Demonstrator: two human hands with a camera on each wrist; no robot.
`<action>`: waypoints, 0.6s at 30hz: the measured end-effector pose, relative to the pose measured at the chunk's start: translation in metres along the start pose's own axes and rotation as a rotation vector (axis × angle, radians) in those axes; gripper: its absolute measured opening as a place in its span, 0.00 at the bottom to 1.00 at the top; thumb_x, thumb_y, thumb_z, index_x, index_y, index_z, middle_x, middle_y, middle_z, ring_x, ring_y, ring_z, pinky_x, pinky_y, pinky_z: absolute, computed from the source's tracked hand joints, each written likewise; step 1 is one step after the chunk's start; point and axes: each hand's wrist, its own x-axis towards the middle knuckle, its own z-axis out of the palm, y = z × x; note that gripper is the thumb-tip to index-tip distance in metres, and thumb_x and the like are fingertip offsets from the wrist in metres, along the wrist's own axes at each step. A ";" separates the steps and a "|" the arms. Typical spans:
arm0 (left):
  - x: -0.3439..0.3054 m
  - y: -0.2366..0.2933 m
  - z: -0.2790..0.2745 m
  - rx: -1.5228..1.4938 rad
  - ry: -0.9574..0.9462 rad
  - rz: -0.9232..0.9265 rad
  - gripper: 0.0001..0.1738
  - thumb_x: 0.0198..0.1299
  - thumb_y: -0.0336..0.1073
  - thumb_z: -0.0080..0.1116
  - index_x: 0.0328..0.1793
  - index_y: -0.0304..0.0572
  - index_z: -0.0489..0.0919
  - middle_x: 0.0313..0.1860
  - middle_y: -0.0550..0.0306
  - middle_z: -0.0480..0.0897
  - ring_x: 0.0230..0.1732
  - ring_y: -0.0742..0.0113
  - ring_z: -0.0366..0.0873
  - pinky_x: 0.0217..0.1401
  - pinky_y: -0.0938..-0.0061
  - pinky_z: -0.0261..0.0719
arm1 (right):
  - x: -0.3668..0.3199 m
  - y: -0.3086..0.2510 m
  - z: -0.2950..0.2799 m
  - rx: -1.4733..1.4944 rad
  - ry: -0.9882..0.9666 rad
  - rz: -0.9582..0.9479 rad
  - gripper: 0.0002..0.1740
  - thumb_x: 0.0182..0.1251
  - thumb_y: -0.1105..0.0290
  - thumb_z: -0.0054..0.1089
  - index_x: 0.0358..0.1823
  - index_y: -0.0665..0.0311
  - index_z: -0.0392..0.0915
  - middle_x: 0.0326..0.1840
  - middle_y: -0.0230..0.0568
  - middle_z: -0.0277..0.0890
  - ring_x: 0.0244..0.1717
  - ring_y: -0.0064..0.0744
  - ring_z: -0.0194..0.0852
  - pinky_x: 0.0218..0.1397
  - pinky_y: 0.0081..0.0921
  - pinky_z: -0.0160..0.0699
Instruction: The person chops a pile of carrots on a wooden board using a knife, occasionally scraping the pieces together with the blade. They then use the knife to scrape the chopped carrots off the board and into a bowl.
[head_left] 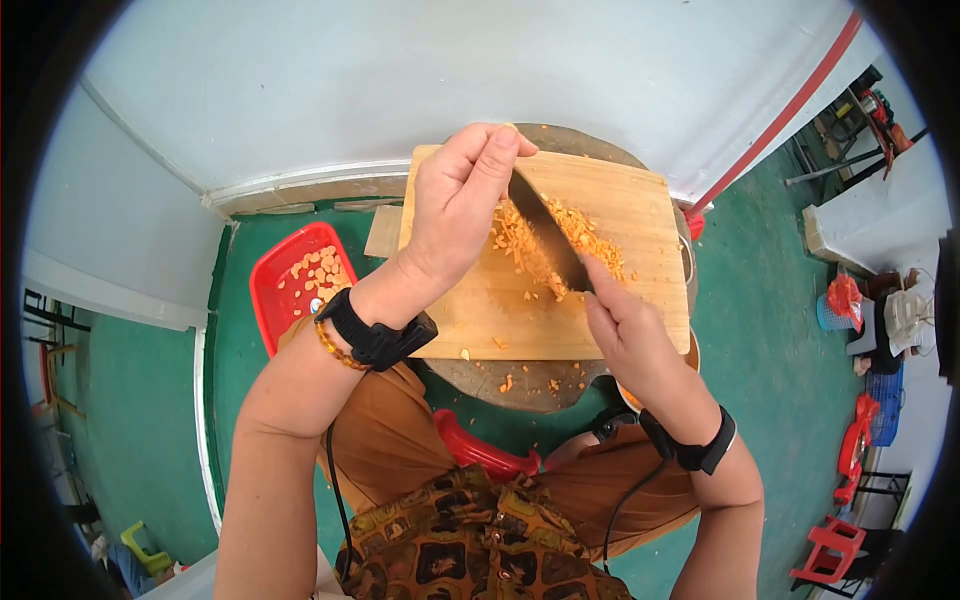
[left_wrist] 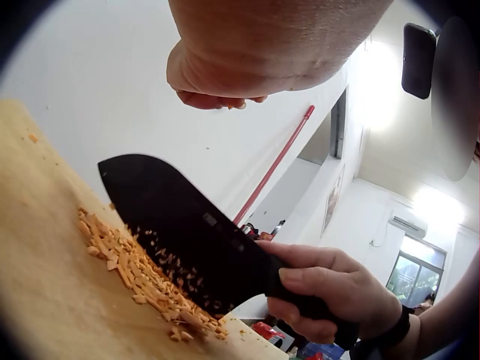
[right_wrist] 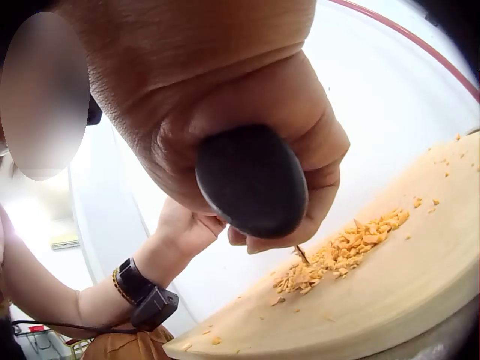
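From here the right hand (head_left: pixel 630 325) has its fingers wrapped round the handle of a black knife (head_left: pixel 545 228), which stands over the orange chopped pieces (head_left: pixel 590 240) on the wooden board (head_left: pixel 640 215). Its long axis runs slantwise, tip far left, handle near right. The left hand (head_left: pixel 465 190) curls beyond the tip; whether it pinches anything, I can't tell. Only the left wrist view shows crumbs on the blade and small pale markings, unreadable; the right wrist's shows the handle's rounded butt.
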 end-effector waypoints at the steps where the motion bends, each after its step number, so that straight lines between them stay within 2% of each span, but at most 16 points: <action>1: 0.000 0.000 -0.001 -0.002 -0.001 -0.008 0.20 0.77 0.45 0.47 0.43 0.36 0.82 0.23 0.69 0.68 0.29 0.82 0.63 0.35 0.84 0.62 | 0.000 0.003 0.002 -0.017 -0.007 -0.033 0.25 0.72 0.76 0.50 0.69 0.73 0.65 0.41 0.67 0.78 0.44 0.60 0.81 0.47 0.40 0.78; 7: 0.001 0.000 -0.001 -0.019 0.001 0.026 0.20 0.77 0.45 0.48 0.43 0.36 0.82 0.24 0.71 0.68 0.28 0.83 0.62 0.33 0.84 0.62 | -0.003 -0.002 -0.002 -0.006 0.048 -0.030 0.25 0.70 0.77 0.51 0.69 0.71 0.67 0.38 0.63 0.77 0.39 0.57 0.81 0.44 0.38 0.78; 13: 0.010 0.006 -0.014 0.001 0.095 0.038 0.20 0.76 0.46 0.49 0.43 0.36 0.82 0.23 0.72 0.67 0.28 0.83 0.62 0.33 0.84 0.63 | -0.017 -0.020 -0.002 0.094 -0.141 -0.087 0.26 0.71 0.76 0.51 0.70 0.70 0.66 0.36 0.60 0.76 0.38 0.54 0.81 0.43 0.36 0.79; 18: 0.023 0.001 -0.035 -0.024 0.195 0.029 0.20 0.76 0.46 0.49 0.44 0.37 0.83 0.22 0.71 0.68 0.27 0.82 0.62 0.33 0.84 0.63 | -0.023 -0.036 0.007 0.234 -0.328 -0.124 0.26 0.72 0.74 0.52 0.70 0.70 0.64 0.39 0.60 0.78 0.40 0.57 0.80 0.45 0.40 0.80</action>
